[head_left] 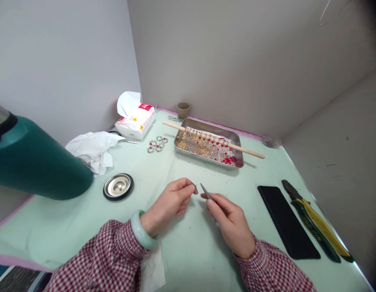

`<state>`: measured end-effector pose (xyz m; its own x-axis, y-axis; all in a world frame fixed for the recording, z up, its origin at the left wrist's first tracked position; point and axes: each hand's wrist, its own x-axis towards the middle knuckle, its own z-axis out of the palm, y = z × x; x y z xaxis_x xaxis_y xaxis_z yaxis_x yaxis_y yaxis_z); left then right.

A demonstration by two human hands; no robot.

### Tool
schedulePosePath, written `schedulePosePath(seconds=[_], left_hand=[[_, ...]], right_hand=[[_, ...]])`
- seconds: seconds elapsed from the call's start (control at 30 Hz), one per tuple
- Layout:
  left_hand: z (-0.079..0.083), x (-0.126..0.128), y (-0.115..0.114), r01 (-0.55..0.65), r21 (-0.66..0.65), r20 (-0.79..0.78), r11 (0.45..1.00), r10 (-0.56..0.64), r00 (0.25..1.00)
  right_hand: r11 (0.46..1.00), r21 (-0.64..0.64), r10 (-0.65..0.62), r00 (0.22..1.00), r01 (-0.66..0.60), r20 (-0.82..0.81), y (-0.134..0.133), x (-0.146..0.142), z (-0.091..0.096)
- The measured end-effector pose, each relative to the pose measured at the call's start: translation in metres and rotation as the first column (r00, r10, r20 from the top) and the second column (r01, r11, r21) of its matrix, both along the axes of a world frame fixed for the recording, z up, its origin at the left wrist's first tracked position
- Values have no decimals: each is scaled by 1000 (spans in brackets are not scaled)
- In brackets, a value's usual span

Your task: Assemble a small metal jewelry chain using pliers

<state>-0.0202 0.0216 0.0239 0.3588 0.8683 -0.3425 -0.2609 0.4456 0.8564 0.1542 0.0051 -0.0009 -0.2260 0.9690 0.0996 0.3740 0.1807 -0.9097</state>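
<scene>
My left hand (176, 196) is closed in a pinch near the middle of the table. Whatever lies between its thumb and forefinger is too small to make out. My right hand (229, 217) grips slim metal tweezers (205, 191), their pointed tip angled up and left, a short gap from the left fingertips. Beyond the hands, a metal tray (206, 161) contains gold, clear and red beads. Across its top lies a wooden stick (248, 151) with rows of beads along it. Several small beaded rings (157, 144) with red beads rest to the tray's left.
At left stand a large green bottle (39, 162) and its round metal lid (118, 186). Behind are crumpled tissue (90, 150), scissors (130, 141), a tissue pack (136, 121) and a small cup (183, 110). A black phone (288, 221) and green-yellow pliers (315, 223) lie at right.
</scene>
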Motion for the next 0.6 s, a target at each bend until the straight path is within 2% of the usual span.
schedulePosePath(seconds=[0.2, 0.5, 0.6], left_hand=[[0, 1, 0, 5, -8, 1, 1000, -5, 1000], [-1, 4, -1, 48, 60, -59, 997, -45, 997], [-1, 3, -1, 67, 94, -130, 993, -54, 990]], right_hand=[[997, 68, 44, 998, -46, 36, -1, -1, 0], [999, 24, 29, 1000, -29, 2, -2, -1, -2], [1000, 14, 19, 1000, -19, -4, -2, 0, -4]])
